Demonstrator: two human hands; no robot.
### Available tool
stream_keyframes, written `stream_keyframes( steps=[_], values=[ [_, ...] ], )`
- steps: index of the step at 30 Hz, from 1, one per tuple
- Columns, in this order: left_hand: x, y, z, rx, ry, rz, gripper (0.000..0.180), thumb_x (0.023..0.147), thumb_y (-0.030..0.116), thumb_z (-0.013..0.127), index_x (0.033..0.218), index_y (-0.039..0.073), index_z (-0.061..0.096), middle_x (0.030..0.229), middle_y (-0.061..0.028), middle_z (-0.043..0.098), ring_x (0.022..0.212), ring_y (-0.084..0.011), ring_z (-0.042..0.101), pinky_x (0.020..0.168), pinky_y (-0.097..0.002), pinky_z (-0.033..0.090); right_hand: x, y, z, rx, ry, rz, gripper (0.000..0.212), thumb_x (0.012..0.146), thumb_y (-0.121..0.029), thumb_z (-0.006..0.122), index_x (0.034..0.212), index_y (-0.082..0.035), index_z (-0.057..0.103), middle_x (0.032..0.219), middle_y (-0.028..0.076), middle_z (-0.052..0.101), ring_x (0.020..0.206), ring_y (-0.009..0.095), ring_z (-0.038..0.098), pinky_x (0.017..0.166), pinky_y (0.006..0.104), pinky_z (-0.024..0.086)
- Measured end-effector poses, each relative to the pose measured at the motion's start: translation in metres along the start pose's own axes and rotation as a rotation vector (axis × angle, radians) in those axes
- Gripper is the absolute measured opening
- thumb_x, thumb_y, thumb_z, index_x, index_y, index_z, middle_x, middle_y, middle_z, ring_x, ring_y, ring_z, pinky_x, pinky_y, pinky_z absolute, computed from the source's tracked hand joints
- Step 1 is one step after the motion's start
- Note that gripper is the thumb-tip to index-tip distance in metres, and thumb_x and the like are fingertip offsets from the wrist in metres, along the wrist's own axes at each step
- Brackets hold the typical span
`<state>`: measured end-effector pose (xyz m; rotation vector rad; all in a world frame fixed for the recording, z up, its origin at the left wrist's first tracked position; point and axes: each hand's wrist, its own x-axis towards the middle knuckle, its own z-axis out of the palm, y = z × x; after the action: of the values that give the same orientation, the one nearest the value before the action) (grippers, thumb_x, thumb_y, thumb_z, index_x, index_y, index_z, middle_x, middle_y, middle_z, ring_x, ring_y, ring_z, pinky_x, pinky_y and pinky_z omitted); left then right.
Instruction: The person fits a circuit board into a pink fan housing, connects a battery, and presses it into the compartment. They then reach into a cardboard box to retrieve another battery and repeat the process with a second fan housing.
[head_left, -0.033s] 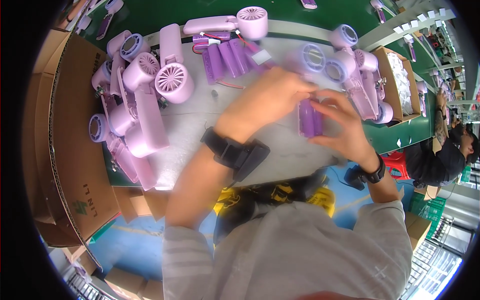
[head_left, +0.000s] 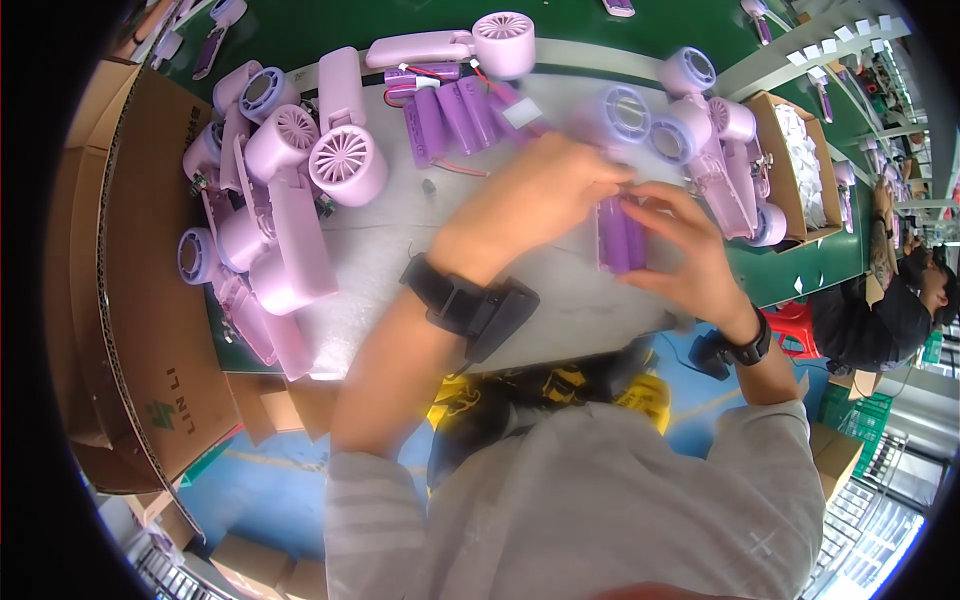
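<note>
Two bare hands are working over a white mat point(head_left: 385, 255), right of its middle. Left hand point(head_left: 565, 185) is reaching across from the left, fingertips closing together at the far end of a purple battery pack point(head_left: 622, 238); can't tell whether anything is sitting between them, blurred. Right hand point(head_left: 685, 245) is holding the pack from the right, fingers partly open in a curve, thumb touching near end, forefinger touching far end. Pack is lying lengthwise near-to-far in a pale shell. Lavender fan head point(head_left: 615, 115) is sitting just beyond the left hand, also blurred; the join is hidden. Loose purple packs point(head_left: 455, 118) with wires are lying far left of the hands. Pink fans point(head_left: 345, 165) are crowding the mat's left side, beside a large cardboard box point(head_left: 160, 300); more fans point(head_left: 735, 120) are lying right, next to a small carton point(head_left: 786, 165) holding white pieces point(head_left: 803, 155).
</note>
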<state>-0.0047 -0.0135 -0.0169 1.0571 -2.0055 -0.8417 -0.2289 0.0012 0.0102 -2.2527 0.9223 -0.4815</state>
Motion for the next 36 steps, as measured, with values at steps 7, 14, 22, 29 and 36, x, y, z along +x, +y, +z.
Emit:
stream_keyframes(
  steps=[7,14,22,29,36],
  values=[
    [-0.001,0.003,-0.005,0.031,-0.018,0.008,0.027,0.089,0.005,0.059,0.115,0.007,0.067,0.102,-0.0191,0.066,0.079,-0.0371,0.064,0.071,-0.0411,0.05,-0.002,-0.002,0.002,-0.011,0.046,0.004,0.06,0.059,-0.002,0.086,0.115,-0.001,0.065,0.133,0.014,0.055,0.114,0.027,0.059,0.091,0.0362,0.053],
    [-0.001,0.003,-0.002,0.028,0.034,0.029,0.025,0.087,0.006,0.061,0.111,0.007,0.069,0.096,-0.0186,0.067,0.08,-0.0372,0.064,0.071,-0.0425,0.049,-0.001,-0.002,0.006,-0.017,0.1,0.003,0.05,0.061,0.001,0.084,0.108,0.0,0.065,0.134,0.015,0.055,0.106,0.025,0.064,0.085,0.0346,0.057],
    [0.0,0.004,-0.004,0.004,0.043,-0.052,0.027,0.087,0.01,0.064,0.113,0.013,0.07,0.081,-0.0143,0.066,0.056,-0.0251,0.054,0.056,-0.0336,0.042,0.001,-0.012,0.012,-0.005,0.15,0.112,0.04,0.062,0.0,0.085,0.096,0.0,0.063,0.131,0.015,0.056,0.105,0.025,0.064,0.081,0.0351,0.06],
    [-0.001,0.001,-0.005,-0.034,0.053,-0.077,0.026,0.086,0.013,0.066,0.112,0.013,0.071,0.073,-0.0139,0.065,0.052,-0.0155,0.051,0.054,-0.0312,0.042,0.008,-0.011,0.012,-0.003,0.109,0.09,0.044,0.06,-0.001,0.086,0.093,-0.002,0.057,0.129,0.012,0.052,0.109,0.025,0.06,0.079,0.0345,0.06],
    [-0.001,0.001,-0.012,-0.263,-0.119,-0.287,0.047,0.075,0.011,0.079,0.121,0.01,0.067,0.078,-0.0096,0.072,0.064,-0.0064,0.059,0.063,-0.0249,0.048,0.015,-0.014,0.015,-0.047,0.105,0.15,0.05,0.058,-0.003,0.087,0.096,-0.004,0.055,0.123,0.011,0.049,0.106,0.026,0.058,0.077,0.034,0.057]
  ],
)
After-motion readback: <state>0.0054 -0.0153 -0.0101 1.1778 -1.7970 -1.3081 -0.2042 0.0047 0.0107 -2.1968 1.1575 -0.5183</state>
